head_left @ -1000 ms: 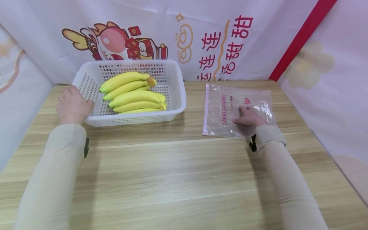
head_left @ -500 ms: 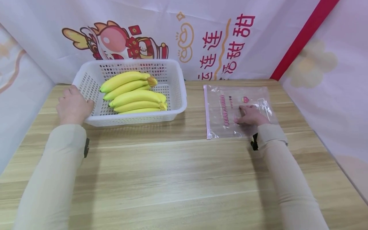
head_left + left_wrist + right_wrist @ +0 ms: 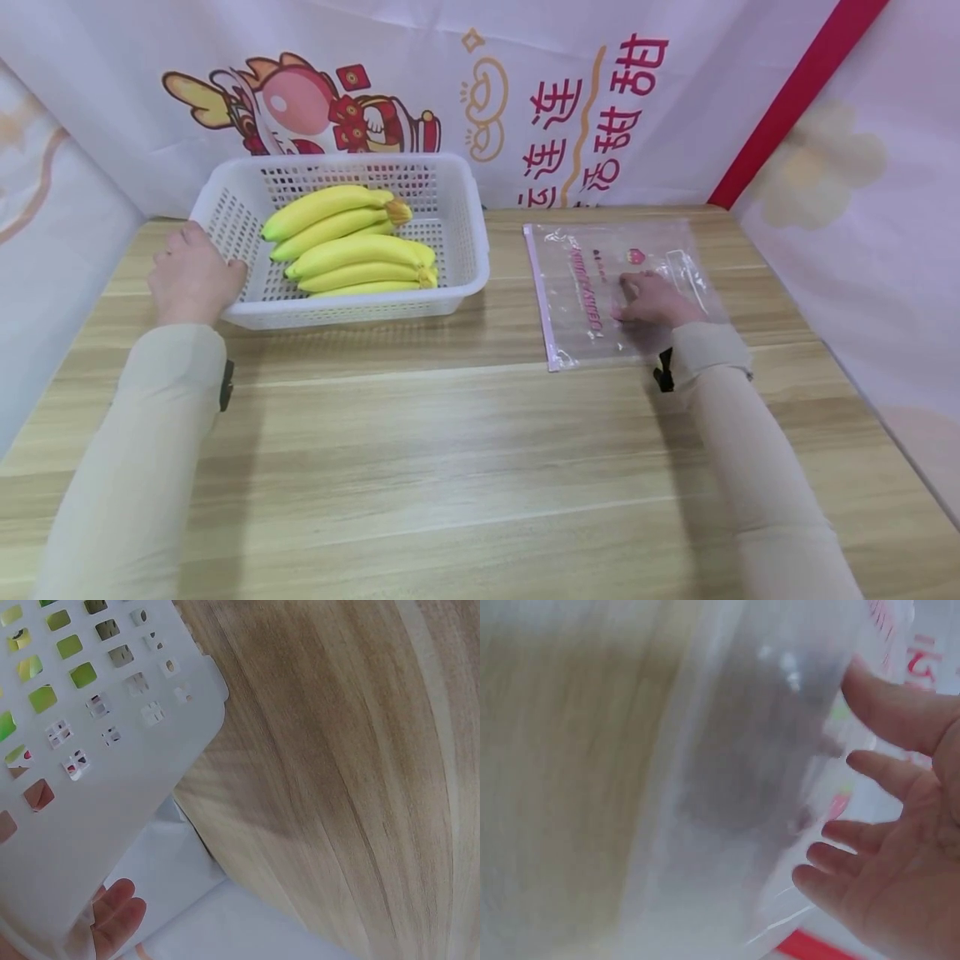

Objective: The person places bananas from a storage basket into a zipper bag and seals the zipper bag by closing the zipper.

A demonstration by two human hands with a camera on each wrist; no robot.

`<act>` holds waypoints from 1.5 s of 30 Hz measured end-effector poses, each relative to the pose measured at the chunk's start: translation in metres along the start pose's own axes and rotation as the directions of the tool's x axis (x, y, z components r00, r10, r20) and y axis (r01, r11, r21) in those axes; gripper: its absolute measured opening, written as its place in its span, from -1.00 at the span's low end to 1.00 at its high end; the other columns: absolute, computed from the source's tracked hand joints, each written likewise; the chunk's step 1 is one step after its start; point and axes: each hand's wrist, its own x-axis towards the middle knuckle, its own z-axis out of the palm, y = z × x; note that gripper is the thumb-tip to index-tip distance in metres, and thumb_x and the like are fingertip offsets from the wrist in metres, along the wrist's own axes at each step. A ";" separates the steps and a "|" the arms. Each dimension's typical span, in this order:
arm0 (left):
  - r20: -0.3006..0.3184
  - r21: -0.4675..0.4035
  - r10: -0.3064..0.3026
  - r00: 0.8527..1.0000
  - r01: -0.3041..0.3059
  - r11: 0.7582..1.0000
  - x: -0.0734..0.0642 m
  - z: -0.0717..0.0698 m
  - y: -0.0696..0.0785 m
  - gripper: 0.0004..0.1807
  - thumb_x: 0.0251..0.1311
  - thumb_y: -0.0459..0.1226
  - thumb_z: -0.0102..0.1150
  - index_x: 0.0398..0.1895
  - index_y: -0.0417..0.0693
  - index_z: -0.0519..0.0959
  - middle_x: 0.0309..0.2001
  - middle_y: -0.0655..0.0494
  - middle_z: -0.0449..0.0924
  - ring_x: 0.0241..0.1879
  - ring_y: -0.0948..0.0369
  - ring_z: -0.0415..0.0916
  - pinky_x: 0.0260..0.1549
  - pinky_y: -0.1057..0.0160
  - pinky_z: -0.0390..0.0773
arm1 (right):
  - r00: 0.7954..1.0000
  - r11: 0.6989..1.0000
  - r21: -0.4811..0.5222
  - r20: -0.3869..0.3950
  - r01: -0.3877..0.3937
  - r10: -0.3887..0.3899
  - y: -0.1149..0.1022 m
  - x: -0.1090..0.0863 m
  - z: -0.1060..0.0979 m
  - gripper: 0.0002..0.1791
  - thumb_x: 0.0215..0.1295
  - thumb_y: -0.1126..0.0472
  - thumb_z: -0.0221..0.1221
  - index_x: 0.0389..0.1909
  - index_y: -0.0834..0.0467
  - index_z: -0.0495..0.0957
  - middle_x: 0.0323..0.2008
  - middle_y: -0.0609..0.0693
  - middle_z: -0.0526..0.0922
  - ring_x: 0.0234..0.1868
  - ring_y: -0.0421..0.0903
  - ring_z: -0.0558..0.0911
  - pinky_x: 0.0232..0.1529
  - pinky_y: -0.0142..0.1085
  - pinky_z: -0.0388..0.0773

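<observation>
At the left end of a white plastic basket, my left hand grips the rim, with the thumb on the inner side. Fingertips show past the basket's edge in the left wrist view. Inside the basket lie two bunches of yellow bananas, side by side. To the right, a clear zip bag with a pink slider edge and pink print lies flat on the table. My right hand touches the bag's upper face with its fingertips; in the right wrist view the fingers are spread and loosely bent.
A wooden table carries everything. Behind the basket hangs a white printed cloth with red lettering, close to the basket's back rim. More pale cloth borders the table on the right and left.
Under my right hand the bag has turned on the table: the near end of its pink edge has swung right and nearer. My left hand and the basket stay almost as they were.
</observation>
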 end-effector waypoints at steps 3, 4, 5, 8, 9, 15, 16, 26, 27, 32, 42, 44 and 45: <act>0.001 0.004 -0.006 1.000 0.006 1.000 -0.001 0.000 -0.001 -0.11 0.32 -0.09 -0.18 0.39 -0.56 -0.33 0.26 -0.66 -0.04 0.14 -0.48 0.09 0.10 -0.39 0.27 | 0.997 0.997 -0.070 -0.064 0.029 -0.034 -0.015 0.001 0.003 -0.18 0.16 0.14 0.21 0.39 0.34 0.12 0.39 0.45 0.08 0.42 0.42 -0.01 0.40 0.27 -0.01; 0.001 0.006 -0.008 1.000 0.008 1.000 -0.001 0.000 -0.001 -0.11 0.32 -0.10 -0.18 0.39 -0.56 -0.33 0.26 -0.66 -0.04 0.14 -0.48 0.09 0.10 -0.38 0.28 | 0.996 0.995 -0.089 -0.079 0.033 -0.040 -0.022 0.000 0.004 -0.20 0.16 0.14 0.19 0.39 0.33 0.14 0.39 0.44 0.10 0.43 0.42 0.00 0.40 0.28 -0.01; 0.000 0.007 -0.010 1.000 0.010 1.000 -0.001 0.000 -0.001 -0.11 0.32 -0.10 -0.18 0.39 -0.56 -0.33 0.26 -0.66 -0.04 0.14 -0.48 0.09 0.09 -0.38 0.28 | 0.995 0.993 -0.110 -0.089 0.030 -0.040 -0.030 0.000 0.005 -0.21 0.17 0.14 0.18 0.39 0.30 0.15 0.40 0.42 0.10 0.43 0.40 0.03 0.40 0.29 0.00; -0.001 0.013 -0.012 1.000 0.012 1.000 -0.002 0.000 -0.002 -0.11 0.32 -0.10 -0.19 0.39 -0.57 -0.32 0.26 -0.66 -0.03 0.13 -0.48 0.10 0.08 -0.37 0.30 | 0.990 0.991 -0.124 -0.123 0.048 -0.063 -0.052 -0.001 0.009 -0.33 0.23 0.17 0.08 0.37 0.25 0.22 0.37 0.38 0.20 0.40 0.36 0.16 0.39 0.30 0.03; -0.001 0.014 -0.012 1.000 0.012 1.000 -0.002 0.000 -0.002 -0.11 0.32 -0.10 -0.19 0.39 -0.57 -0.32 0.26 -0.66 -0.03 0.13 -0.49 0.10 0.08 -0.37 0.30 | 0.989 0.990 -0.124 -0.128 0.062 -0.078 -0.059 -0.001 0.011 -0.36 0.26 0.17 0.05 0.37 0.25 0.23 0.36 0.37 0.23 0.39 0.34 0.19 0.39 0.28 0.05; -0.003 0.017 -0.012 1.000 0.012 1.000 -0.003 -0.001 0.000 -0.12 0.33 -0.10 -0.20 0.39 -0.58 -0.31 0.26 -0.66 -0.03 0.14 -0.48 0.10 0.10 -0.37 0.29 | 0.986 0.990 -0.055 -0.097 0.133 -0.138 -0.092 -0.005 0.023 -0.44 0.38 0.14 -0.03 0.36 0.25 0.25 0.31 0.31 0.37 0.33 0.29 0.33 0.38 0.13 0.23; -0.004 0.016 -0.011 1.000 0.011 1.000 -0.003 -0.001 0.000 -0.13 0.32 -0.10 -0.20 0.39 -0.58 -0.31 0.25 -0.66 -0.03 0.14 -0.48 0.10 0.10 -0.37 0.29 | 0.987 0.990 -0.053 -0.088 0.130 -0.134 -0.096 -0.005 0.025 -0.43 0.39 0.11 -0.02 0.37 0.24 0.23 0.31 0.30 0.36 0.33 0.29 0.33 0.38 0.13 0.23; -0.015 0.008 -0.003 1.000 0.003 1.000 -0.004 -0.001 0.001 -0.13 0.32 -0.10 -0.18 0.39 -0.57 -0.29 0.25 -0.65 -0.01 0.13 -0.48 0.11 0.10 -0.37 0.29 | 0.995 0.993 -0.068 -0.024 0.095 -0.097 -0.112 -0.001 0.037 -0.27 0.33 -0.04 0.11 0.41 0.21 0.16 0.25 0.27 0.45 0.28 0.24 0.42 0.33 0.10 0.33; -0.016 0.007 -0.003 1.000 0.003 1.000 -0.004 -0.001 0.001 -0.13 0.32 -0.10 -0.18 0.39 -0.57 -0.29 0.25 -0.65 -0.01 0.13 -0.48 0.11 0.10 -0.37 0.29 | 0.995 0.993 -0.071 -0.021 0.096 -0.098 -0.113 -0.001 0.038 -0.30 0.31 -0.03 0.13 0.36 0.22 0.21 0.20 0.28 0.49 0.22 0.23 0.47 0.29 0.08 0.38; -0.016 0.004 0.004 1.000 -0.004 1.000 -0.004 -0.001 0.003 -0.13 0.32 -0.11 -0.18 0.39 -0.58 -0.28 0.23 -0.66 0.01 0.11 -0.47 0.12 0.09 -0.37 0.29 | 0.995 0.988 -0.116 -0.016 0.098 -0.100 -0.117 -0.001 0.043 -0.61 0.28 0.12 0.15 0.04 0.24 0.39 -0.16 0.20 0.61 -0.17 0.09 0.60 -0.11 -0.08 0.60; -0.020 -0.001 0.006 1.000 -0.006 1.000 -0.005 -0.002 0.003 -0.14 0.33 -0.11 -0.19 0.38 -0.58 -0.27 0.22 -0.66 0.01 0.11 -0.46 0.12 0.07 -0.37 0.30 | 0.998 0.992 -0.114 -0.042 0.046 -0.051 -0.121 -0.004 0.046 -0.77 0.32 0.22 0.09 -0.06 0.22 0.41 -0.18 0.17 0.61 -0.22 0.07 0.61 -0.23 -0.16 0.62; -0.017 0.000 0.004 1.000 -0.004 1.000 -0.004 -0.001 0.003 -0.14 0.33 -0.11 -0.19 0.38 -0.58 -0.27 0.23 -0.65 0.01 0.12 -0.46 0.11 0.08 -0.37 0.30 | 0.997 0.993 -0.106 -0.048 0.048 -0.053 -0.120 -0.004 0.046 -0.76 0.37 0.24 0.01 -0.01 0.25 0.39 -0.11 0.23 0.61 -0.14 0.14 0.61 -0.12 -0.09 0.63; -0.015 0.000 0.003 1.000 -0.003 1.000 -0.004 -0.001 0.003 -0.14 0.33 -0.11 -0.19 0.38 -0.58 -0.28 0.23 -0.65 0.01 0.12 -0.46 0.11 0.08 -0.37 0.30 | 0.997 0.993 -0.108 -0.054 0.052 -0.058 -0.120 -0.004 0.046 -0.74 0.39 0.25 -0.03 0.03 0.27 0.37 -0.08 0.26 0.60 -0.10 0.16 0.61 -0.07 -0.05 0.62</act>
